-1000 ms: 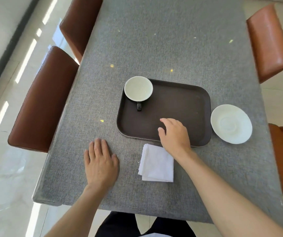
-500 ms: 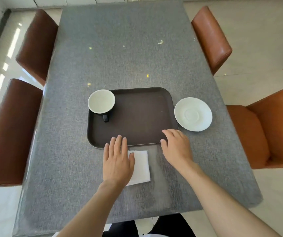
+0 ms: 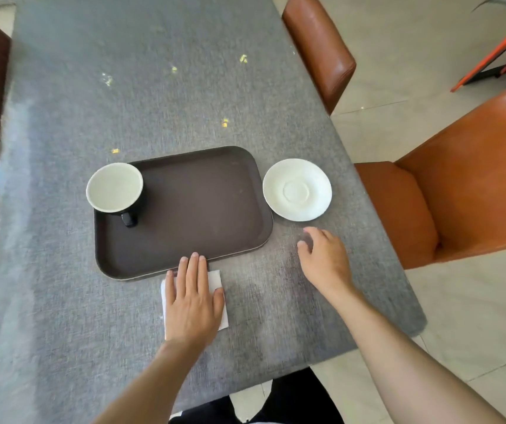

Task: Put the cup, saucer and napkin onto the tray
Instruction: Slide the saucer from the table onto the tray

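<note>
Dining room or café, seen from above: long table [image 3: 153, 87] under grey woven cloth, brown leather chairs [image 3: 319, 47] drawn up along both sides, pale tiled floor [image 3: 398, 56], serving tray [image 3: 202, 209] set out with cup [image 3: 115, 188] and saucer [image 3: 297, 189].

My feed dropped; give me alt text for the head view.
The left hand lies flat on the napkin by the tray's near edge, while the open right hand is just short of the saucer, right of the tray. The cup stands in the tray's far-left corner.

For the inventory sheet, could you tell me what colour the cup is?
The cup is black outside with a white interior, seen in the head view.
</note>
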